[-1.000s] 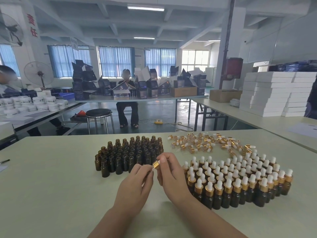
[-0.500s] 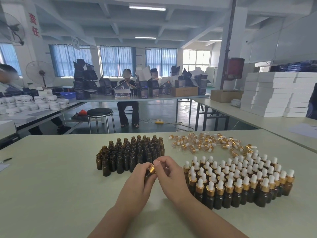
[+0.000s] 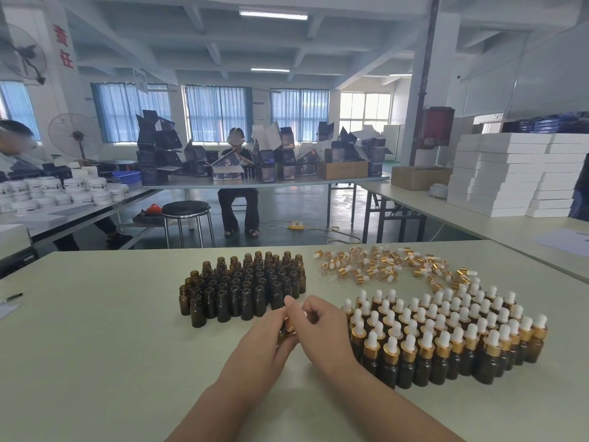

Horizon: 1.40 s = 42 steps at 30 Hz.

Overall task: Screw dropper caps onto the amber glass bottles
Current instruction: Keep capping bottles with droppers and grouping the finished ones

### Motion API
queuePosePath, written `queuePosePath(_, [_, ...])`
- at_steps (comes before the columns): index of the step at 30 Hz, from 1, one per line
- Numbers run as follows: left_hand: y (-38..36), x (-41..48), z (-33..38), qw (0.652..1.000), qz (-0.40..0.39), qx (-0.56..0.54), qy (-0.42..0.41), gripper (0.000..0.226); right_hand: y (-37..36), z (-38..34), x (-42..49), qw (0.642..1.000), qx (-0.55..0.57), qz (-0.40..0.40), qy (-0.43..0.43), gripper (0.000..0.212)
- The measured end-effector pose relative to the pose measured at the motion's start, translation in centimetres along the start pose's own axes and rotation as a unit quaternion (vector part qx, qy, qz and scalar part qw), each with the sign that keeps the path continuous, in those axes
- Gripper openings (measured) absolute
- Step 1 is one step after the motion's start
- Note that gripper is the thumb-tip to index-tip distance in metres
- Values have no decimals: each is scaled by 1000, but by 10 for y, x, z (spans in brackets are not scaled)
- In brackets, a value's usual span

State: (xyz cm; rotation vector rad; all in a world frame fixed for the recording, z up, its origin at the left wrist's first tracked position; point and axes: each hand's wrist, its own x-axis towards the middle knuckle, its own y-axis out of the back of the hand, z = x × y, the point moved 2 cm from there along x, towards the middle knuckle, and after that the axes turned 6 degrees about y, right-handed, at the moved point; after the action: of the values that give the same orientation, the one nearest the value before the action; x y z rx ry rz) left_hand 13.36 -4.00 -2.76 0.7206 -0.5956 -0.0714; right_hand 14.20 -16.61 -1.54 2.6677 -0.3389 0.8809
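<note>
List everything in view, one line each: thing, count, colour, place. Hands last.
Uncapped bottles: dozens, amber, centre-left cluster on table.
Capped bottles: dozens, amber with gold-and-white droppers, right cluster.
Loose dropper caps: scattered pile, gold and white, behind capped bottles.
Table: one, pale green, foreground.
Flat boxes: one stack, white, right table.
Jars: many, white, left table.
Stool: one, black seat, beyond table.
Held bottle: one, amber, mostly hidden between hands.
Left hand: grips held bottle.
Right hand: pinches its gold cap.

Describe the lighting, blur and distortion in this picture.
Head view: even light from ceiling tubes, the right window washed out; faint soft shadows under the left hand and right hand; the wide-angle lens tilts the pillar; the hands hide most of the bottle and dropper cap.
</note>
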Motion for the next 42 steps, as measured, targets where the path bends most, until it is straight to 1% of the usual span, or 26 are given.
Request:
queuePosePath(2, [-1,0,0,1000,-4,-4,2,27,0,0,0,1000,4,4,2,49])
queuePosePath(4, [0,0,-1,1000,8,-10,6,20,0,0,1,1000,22,-1,-5,44])
queuePosePath(6, [2,1,-2,999,26,-11,21,9,0,0,1,999,39,-10,-13,32])
queuePosePath(8, [4,1,-4,999,36,-16,36,13,1,-1,2,998,58,-27,-12,14])
queuePosePath(11, [6,1,-4,998,36,-30,45,8,0,-2,0,996,71,-49,0,22])
queuePosePath(14, [6,1,-4,998,37,-34,49,7,-1,-1,0,997,60,-53,-7,16])
queuePosePath(18, [5,0,-3,998,37,-33,49,10,-3,3,1,998,49,-44,-8,20])
queuePosePath(21, [5,0,-3,998,34,-37,46,9,-3,4,0,996,65,-60,-7,9])
queuePosePath(22, [5,0,-3,998,33,-37,47,8,-3,4,-1,996,66,-67,-3,10])
queuePosePath(24, [4,1,-4,998,32,-34,50,14,-4,4,-1,995,62,-72,1,15])
queuePosePath(28, [4,1,-5,998,25,-31,51,20,-3,4,0,998,41,-57,-2,12])
queuePosePath(31, [3,0,-4,998,21,-32,47,10,-2,5,0,999,20,-43,-16,26])
queuePosePath(35, [3,0,-5,998,29,-29,47,12,-1,3,1,999,0,-36,-8,41])
queuePosePath(37, [4,0,-5,998,33,-28,50,12,-1,3,1,999,1,-32,-7,41])
queuePosePath(42, [4,0,-5,998,20,-28,57,9,-2,6,1,999,4,-34,-11,32])
